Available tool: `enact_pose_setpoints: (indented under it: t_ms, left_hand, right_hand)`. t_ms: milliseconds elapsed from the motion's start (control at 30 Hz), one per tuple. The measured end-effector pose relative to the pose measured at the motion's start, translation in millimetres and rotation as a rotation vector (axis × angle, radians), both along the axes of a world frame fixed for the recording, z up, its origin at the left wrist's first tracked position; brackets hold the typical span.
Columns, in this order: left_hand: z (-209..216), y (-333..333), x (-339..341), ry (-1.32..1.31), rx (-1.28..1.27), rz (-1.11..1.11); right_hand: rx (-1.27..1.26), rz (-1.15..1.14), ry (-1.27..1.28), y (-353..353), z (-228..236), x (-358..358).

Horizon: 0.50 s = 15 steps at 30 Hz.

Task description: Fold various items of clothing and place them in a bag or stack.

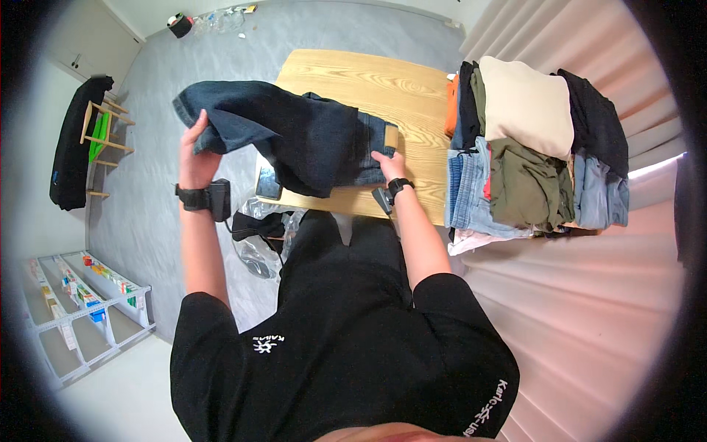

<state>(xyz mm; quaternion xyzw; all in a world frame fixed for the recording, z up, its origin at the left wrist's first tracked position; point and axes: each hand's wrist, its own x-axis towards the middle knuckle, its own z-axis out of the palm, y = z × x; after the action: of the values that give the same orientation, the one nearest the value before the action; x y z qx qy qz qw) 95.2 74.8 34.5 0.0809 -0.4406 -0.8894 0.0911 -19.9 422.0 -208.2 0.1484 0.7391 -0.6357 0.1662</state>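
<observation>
A pair of dark blue jeans (294,129) hangs partly over the near left corner of a light wooden table (383,81). My left hand (195,151) grips the leg end and holds it up, out past the table's left edge. The waistband end lies on the tabletop, and my right hand (389,163) presses down on it there, fingers flat next to the tan waist patch. Both wrists carry black bands.
Stacks of folded clothes (526,147) in cream, olive, black and denim fill the table's right end. A wooden rack (103,140) with a black garment stands at the left wall. White shelves (81,309) sit at lower left. Bags (258,228) lie on the grey floor under the table's corner.
</observation>
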Motion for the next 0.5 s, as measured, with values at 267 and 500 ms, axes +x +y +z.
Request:
enact_pose_setpoints:
  t_ms: [267,500]
  left_hand:
    - [30.6,-117.8,1.2,0.097,-0.587,0.285]
    - [-101.2,-157.8,-11.5,-0.414,-1.015,0.247]
  right_hand:
    - [0.514,-0.259,0.656,114.5,149.3,-2.1]
    - [0.542,-0.283,0.654,193.6,189.0,14.1]
